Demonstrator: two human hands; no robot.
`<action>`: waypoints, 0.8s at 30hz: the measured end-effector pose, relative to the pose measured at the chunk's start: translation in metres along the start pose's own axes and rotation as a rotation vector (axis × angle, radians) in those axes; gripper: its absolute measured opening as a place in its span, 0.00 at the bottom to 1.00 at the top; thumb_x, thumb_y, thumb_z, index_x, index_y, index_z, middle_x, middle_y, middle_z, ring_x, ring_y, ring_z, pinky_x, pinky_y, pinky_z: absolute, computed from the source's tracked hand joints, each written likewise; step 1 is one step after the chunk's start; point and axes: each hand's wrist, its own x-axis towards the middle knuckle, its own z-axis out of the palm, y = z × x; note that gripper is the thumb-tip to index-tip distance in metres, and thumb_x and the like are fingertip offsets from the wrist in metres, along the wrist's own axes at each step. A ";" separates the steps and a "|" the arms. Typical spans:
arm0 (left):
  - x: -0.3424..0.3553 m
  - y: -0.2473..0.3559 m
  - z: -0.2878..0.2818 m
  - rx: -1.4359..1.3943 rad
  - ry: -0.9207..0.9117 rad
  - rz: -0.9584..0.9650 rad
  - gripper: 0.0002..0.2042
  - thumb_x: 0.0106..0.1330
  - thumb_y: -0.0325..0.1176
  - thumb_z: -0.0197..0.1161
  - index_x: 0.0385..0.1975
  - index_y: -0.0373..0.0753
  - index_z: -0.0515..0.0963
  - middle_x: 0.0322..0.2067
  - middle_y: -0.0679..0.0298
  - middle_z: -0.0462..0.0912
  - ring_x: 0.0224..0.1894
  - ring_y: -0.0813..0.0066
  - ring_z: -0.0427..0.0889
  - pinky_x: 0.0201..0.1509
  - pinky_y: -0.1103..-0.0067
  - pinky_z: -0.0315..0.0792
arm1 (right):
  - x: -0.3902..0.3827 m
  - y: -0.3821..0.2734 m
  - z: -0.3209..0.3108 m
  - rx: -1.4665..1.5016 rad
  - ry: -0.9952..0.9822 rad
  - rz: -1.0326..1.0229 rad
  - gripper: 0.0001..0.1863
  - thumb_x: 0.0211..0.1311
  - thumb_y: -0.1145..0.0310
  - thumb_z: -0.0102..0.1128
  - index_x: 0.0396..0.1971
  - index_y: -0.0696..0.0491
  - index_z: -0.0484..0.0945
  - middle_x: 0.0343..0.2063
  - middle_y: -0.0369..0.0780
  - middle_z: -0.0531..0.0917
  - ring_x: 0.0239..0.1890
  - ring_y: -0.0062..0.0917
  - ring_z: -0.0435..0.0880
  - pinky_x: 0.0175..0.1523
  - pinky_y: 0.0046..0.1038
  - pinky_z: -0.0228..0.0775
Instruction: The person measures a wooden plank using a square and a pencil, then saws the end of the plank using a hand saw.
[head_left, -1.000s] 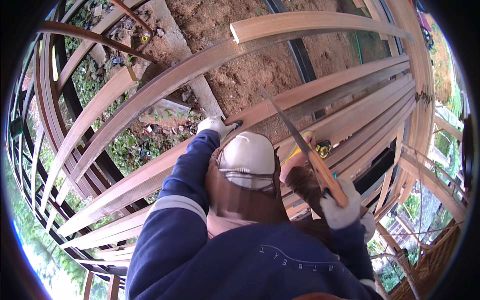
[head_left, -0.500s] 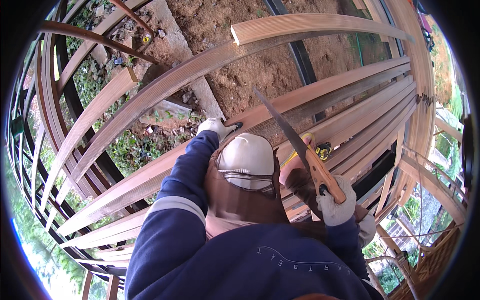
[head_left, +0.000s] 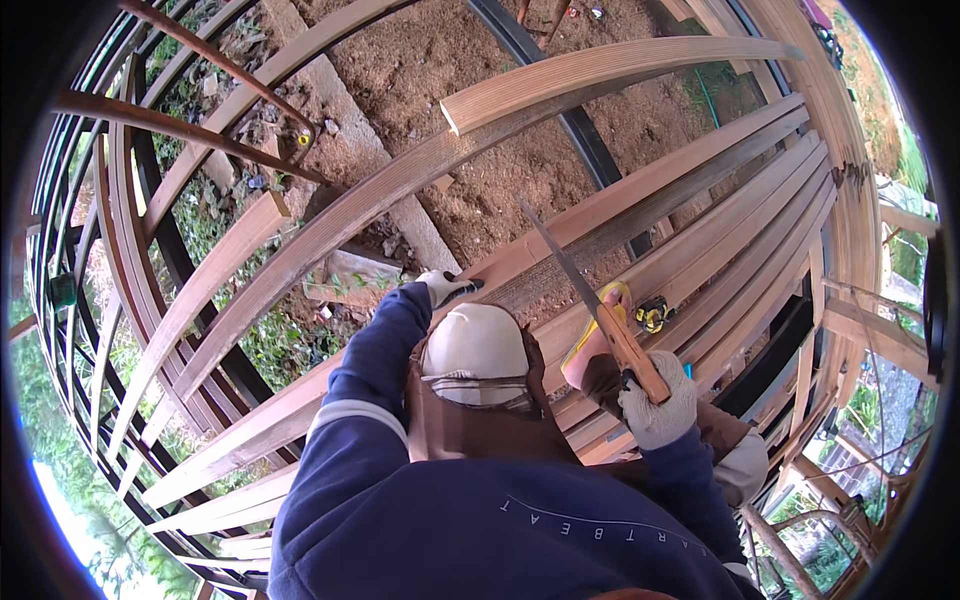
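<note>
My right hand [head_left: 660, 402], in a cream knitted glove, is closed round the wooden handle [head_left: 634, 352] of a handsaw. The saw's long grey blade [head_left: 565, 258] points away and to the left, tilted above the planks. My left arm reaches forward. The gloved left hand [head_left: 440, 287] lies at the edge of a reddish-brown wooden plank [head_left: 545, 246], its fingers partly hidden. A small dark shape [head_left: 466, 290] shows at its fingertips; I cannot make out what it is. My bent knee [head_left: 476, 342] is close beside that hand.
Long planks [head_left: 720, 225] lie side by side across dark metal beams [head_left: 590, 135], with gaps showing soil below. A yellow-and-black tape measure [head_left: 654, 315] sits by my yellow sandal [head_left: 617, 294]. A loose board [head_left: 600, 75] crosses ahead. Rusty poles [head_left: 190, 130] stand at left.
My view has shifted slightly, so the planks sit differently in the picture. The saw stays in my right hand, with its blade turned a little. My left hand remains on the plank.
</note>
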 end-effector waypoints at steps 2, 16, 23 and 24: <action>-0.020 0.011 -0.001 0.035 0.090 -0.035 0.45 0.50 0.75 0.68 0.46 0.30 0.83 0.43 0.42 0.86 0.49 0.46 0.85 0.52 0.64 0.76 | -0.003 0.005 -0.003 -0.080 0.021 -0.078 0.12 0.60 0.77 0.65 0.43 0.60 0.77 0.28 0.40 0.81 0.28 0.22 0.82 0.34 0.26 0.75; -0.056 0.033 0.001 0.259 0.337 -0.110 0.48 0.49 0.71 0.70 0.56 0.29 0.75 0.49 0.43 0.84 0.55 0.51 0.84 0.61 0.64 0.76 | 0.028 0.008 0.027 -0.108 -0.063 -0.043 0.16 0.57 0.70 0.68 0.43 0.60 0.78 0.37 0.48 0.83 0.38 0.43 0.86 0.44 0.36 0.79; -0.037 0.022 0.003 0.177 0.320 -0.077 0.36 0.66 0.66 0.58 0.58 0.36 0.76 0.52 0.48 0.85 0.55 0.52 0.84 0.61 0.64 0.76 | 0.029 0.001 0.024 -0.034 -0.145 -0.071 0.14 0.62 0.74 0.63 0.46 0.60 0.74 0.27 0.39 0.80 0.23 0.17 0.80 0.29 0.23 0.73; -0.027 0.027 -0.001 0.094 0.293 -0.059 0.31 0.74 0.61 0.49 0.52 0.35 0.80 0.47 0.44 0.86 0.53 0.49 0.84 0.59 0.63 0.76 | 0.028 0.000 0.023 -0.035 -0.146 -0.076 0.14 0.62 0.75 0.63 0.46 0.60 0.74 0.27 0.38 0.80 0.23 0.17 0.80 0.29 0.23 0.73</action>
